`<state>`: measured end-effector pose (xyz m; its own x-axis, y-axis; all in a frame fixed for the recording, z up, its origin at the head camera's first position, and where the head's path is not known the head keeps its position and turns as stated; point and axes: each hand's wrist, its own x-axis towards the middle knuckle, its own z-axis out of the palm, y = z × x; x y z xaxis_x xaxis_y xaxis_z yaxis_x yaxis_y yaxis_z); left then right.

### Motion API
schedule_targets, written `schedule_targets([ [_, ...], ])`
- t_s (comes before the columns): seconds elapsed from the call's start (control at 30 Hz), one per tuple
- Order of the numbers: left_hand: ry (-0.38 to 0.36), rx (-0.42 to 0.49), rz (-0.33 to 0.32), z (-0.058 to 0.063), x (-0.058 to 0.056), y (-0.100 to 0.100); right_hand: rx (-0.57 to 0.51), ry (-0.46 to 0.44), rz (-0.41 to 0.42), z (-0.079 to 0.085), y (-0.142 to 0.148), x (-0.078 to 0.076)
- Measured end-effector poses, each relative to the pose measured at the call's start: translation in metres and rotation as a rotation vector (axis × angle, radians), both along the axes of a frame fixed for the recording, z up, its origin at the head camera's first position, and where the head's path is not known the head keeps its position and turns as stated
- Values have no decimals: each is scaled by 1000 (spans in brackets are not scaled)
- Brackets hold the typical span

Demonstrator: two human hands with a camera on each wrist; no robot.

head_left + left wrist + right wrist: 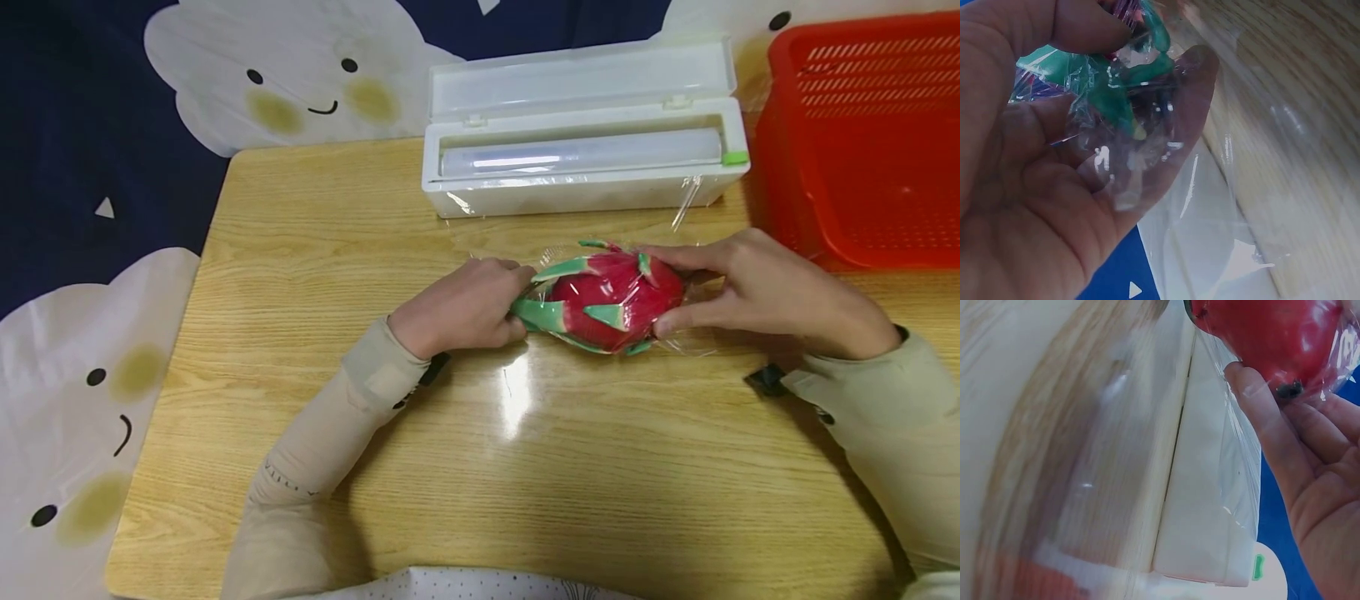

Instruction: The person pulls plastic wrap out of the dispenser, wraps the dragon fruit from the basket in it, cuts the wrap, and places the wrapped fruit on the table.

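Note:
A red dragon fruit (615, 300) with green-tipped scales lies sideways between the two hands above the table, with clear plastic wrap (1210, 206) around it. The left hand (472, 308) grips the green leafy end; in the left wrist view its thumb and fingers close round the scales and the bunched film. At the rounded red end, the right hand (765, 292) holds the fruit between thumb and fingers through the film. A loose sheet of wrap also stretches from the fruit toward the dispenser box (570, 198) behind it.
The white box stands at the table's back edge, lid raised, with a roll of wrap (585, 154) inside and a green tab (735, 157) at its right. A red plastic basket (810, 192) sits at the back right. Cloud-patterned dark blue cloth (75, 192) lies beyond the wooden table (300, 208).

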<state>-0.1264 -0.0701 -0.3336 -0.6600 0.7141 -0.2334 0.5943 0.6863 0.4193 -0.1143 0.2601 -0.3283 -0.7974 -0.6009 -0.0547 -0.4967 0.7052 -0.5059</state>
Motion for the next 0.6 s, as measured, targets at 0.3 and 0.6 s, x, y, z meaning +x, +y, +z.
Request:
schedule_targets([
  [0.3,9,-8,-10,-1,0,-1,-17,-41,1,-4,2,-5],
  [0.6,-15,-4,-23,-3,-5,-2,-44,-92,0,-5,2,-8],
])
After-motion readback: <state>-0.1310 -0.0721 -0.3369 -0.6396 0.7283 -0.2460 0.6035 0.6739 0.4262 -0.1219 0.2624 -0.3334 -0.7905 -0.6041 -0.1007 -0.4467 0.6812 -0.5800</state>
